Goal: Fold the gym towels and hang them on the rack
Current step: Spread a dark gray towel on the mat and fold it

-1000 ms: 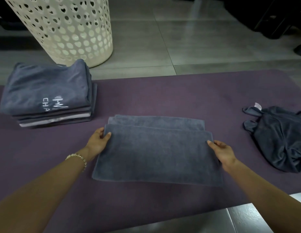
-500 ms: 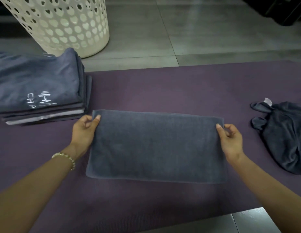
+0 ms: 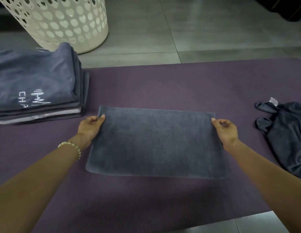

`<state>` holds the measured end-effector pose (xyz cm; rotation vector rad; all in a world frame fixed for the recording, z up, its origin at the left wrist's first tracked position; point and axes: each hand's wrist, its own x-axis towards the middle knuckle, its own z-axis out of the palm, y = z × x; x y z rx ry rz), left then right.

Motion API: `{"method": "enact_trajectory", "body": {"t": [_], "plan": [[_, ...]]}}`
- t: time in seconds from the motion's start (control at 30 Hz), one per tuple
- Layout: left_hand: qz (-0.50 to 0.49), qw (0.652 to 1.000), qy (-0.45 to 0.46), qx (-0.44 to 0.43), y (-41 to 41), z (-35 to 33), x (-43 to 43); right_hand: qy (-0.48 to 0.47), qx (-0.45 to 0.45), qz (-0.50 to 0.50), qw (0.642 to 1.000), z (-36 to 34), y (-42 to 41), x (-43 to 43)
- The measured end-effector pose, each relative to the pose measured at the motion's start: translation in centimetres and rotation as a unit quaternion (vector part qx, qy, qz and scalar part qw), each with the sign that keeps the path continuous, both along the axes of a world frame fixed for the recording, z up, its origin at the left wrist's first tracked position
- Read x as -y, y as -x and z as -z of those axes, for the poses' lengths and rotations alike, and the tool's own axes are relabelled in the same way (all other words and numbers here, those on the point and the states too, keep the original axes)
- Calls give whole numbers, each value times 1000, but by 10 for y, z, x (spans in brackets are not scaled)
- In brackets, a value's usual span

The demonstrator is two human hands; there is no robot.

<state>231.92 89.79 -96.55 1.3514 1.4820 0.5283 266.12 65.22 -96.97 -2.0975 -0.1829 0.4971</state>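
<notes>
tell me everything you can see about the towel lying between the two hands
The folded towel is dark blue-grey, with a soft, nappy terry-like surface and no visible print or tag. It lies flat as a neat wide rectangle on the purple mat, long side running left to right. The left hand pinches its far left corner and the right hand pinches its far right corner. Nothing else touches it.

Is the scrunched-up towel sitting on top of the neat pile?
No, the crumpled towel lies by itself on the mat at the right, far from the folded stack at the left.
</notes>
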Motion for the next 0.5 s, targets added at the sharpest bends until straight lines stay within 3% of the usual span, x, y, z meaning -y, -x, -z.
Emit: {"method": "enact_trajectory", "body": {"t": [0.27, 0.37, 0.5], "plan": [[127, 981, -6, -147, 42, -12, 36, 114, -73, -72, 988, -13, 38, 59], [141, 973, -29, -180, 53, -10, 56, 144, -46, -82, 985, -15, 51, 72], [98, 979, -95, -149, 55, -4, 71, 130, 21, -75, 988, -14, 62, 73]]}}
